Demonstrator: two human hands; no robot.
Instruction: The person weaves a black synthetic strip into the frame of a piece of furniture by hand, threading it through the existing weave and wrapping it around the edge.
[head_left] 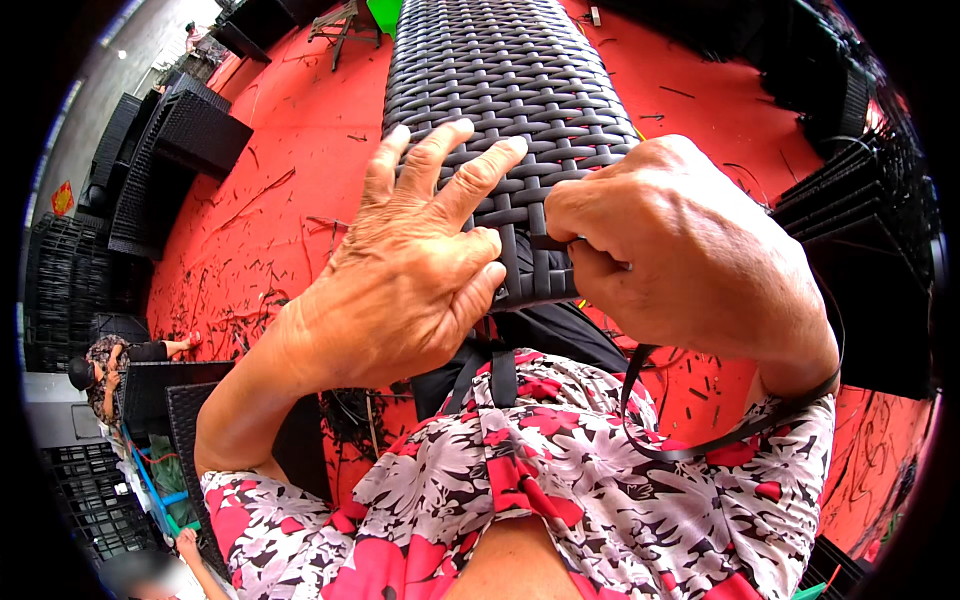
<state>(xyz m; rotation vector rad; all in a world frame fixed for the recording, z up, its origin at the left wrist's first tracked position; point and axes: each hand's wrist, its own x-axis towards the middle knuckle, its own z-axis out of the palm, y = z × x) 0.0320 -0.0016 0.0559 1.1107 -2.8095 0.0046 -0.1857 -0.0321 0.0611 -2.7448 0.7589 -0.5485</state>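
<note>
A long dark grey woven wicker piece [500,80] extends away from my lap, its near end rounded down toward me. My left hand [395,265] lies on its left side near that end. Three of its fingers are spread over the weave, while the thumb and index finger are bent near the edge. At the right of the same end, my right hand [690,250] is closed with fingers curled against the weave, pinching a dark flat plastic strip. The strip [685,453] hangs below that hand and loops across my right sleeve. My right fingertips are partly hidden.
Red floor covering [240,240] carries scattered dark strip scraps. Dark woven furniture pieces [180,150] stand at the left, and stacked black frames [840,200] at the right. One person [105,370] sits at far left; another person's arm [200,565] shows at lower left.
</note>
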